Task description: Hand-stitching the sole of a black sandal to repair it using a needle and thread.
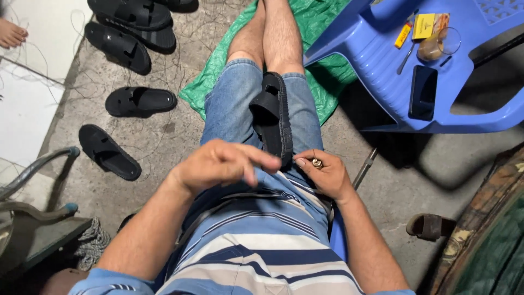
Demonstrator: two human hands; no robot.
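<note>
The right hand point(326, 173) pinched a small metal piece point(316, 163) between thumb and fingers. The left hand point(221, 164) hovered loosely curled, grasping nothing visible, perhaps thread. A black sandal point(273, 117) lay clamped between the thighs, likely to steady it, sole edge up. More sandals point(131, 60) lay on the floor point(174, 131).

Black sandals, blue denim, green sheet

At centre frame a black sandal point(273, 117) is lying on faded blue denim shorts point(232, 106); at the bottom a shirt point(262, 251) is showing navy, light blue, white and beige stripes. More black sandals point(128, 43) are sitting upper left on grey concrete point(164, 136). A bright green sheet point(319, 76) is spreading top centre, and a periwinkle-blue plastic chair point(382, 60) is carrying a yellow box point(424, 25) upper right.
</note>
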